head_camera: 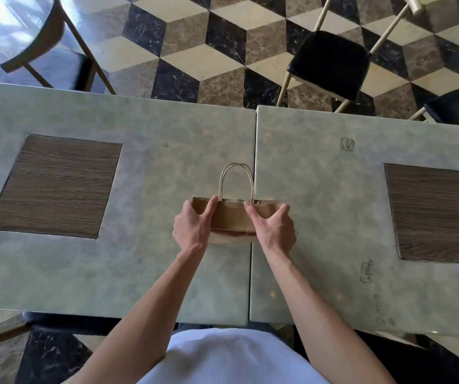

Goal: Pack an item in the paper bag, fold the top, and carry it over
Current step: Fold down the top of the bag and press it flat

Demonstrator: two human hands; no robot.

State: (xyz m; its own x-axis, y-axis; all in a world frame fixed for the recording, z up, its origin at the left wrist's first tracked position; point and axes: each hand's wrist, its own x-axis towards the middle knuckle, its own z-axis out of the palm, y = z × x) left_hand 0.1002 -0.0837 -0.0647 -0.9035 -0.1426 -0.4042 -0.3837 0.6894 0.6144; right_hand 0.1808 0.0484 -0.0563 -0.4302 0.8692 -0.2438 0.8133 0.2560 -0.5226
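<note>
A small brown paper bag (231,217) sits on the seam between two grey-green tables, its top folded over toward the far side. Its twisted paper handles (236,178) lie flat on the table beyond it. My left hand (192,227) grips the bag's left end, fingers on the folded top. My right hand (274,227) grips the right end, forefinger pressing the fold near the handle base. Whatever is inside the bag is hidden.
The left table (139,267) and the right table (333,217) each carry a dark wood inlay (56,185) (436,213). Beyond them are black-seated chairs (329,63) on a cube-patterned marble floor. Another chair (42,37) stands at the far left.
</note>
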